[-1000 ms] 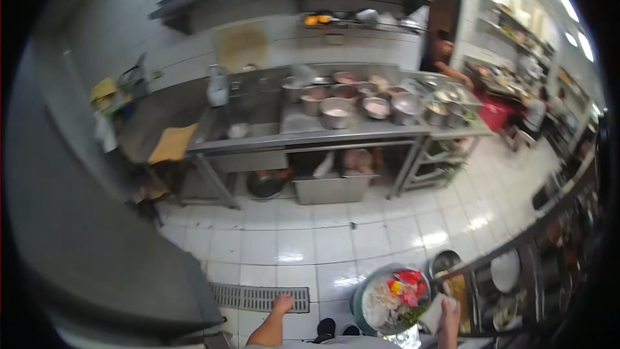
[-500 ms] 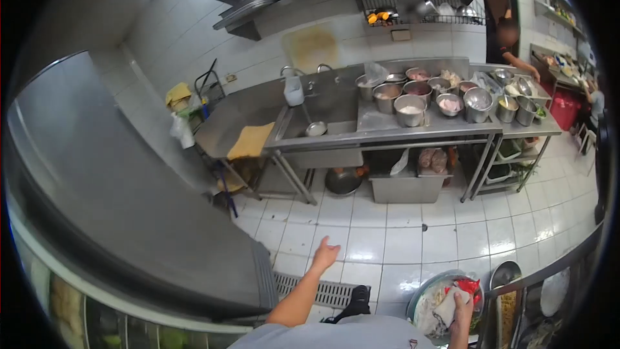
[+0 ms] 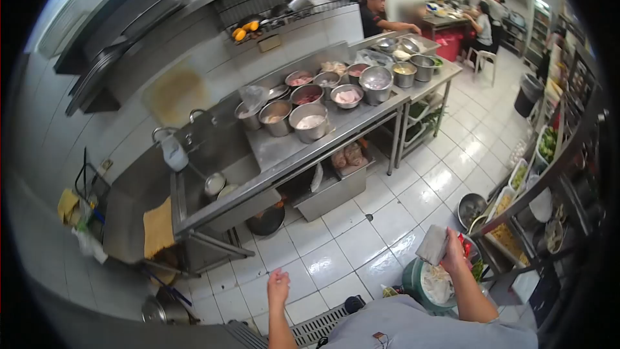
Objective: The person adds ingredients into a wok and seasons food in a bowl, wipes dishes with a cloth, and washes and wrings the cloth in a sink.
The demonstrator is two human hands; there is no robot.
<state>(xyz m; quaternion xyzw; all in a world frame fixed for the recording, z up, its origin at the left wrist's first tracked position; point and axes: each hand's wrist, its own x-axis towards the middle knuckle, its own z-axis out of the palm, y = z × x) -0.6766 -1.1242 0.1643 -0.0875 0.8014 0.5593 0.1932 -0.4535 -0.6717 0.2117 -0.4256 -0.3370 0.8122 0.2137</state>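
Observation:
My right hand (image 3: 456,257) grips a grey rectangular packet (image 3: 433,244), raised above the rim of a round green tub (image 3: 413,278). Whitish plastic bags (image 3: 437,284) fill the tub, with something red near my wrist; my forearm hides part of it. My left hand (image 3: 279,286) hangs over the tiled floor with nothing visible in it, its fingers loosely bent and a little apart.
A steel counter (image 3: 274,154) carries several metal pots (image 3: 309,123) of food; a sink (image 3: 197,181) adjoins it. A co-worker (image 3: 374,16) reaches over its far end. Metal shelving (image 3: 568,220) with food trays stands at right. A floor drain (image 3: 323,324) lies below me.
The view has swung to the right. My right hand has lifted the packet up out of the tub. My left hand's fingers, stretched out before, are now more bent.

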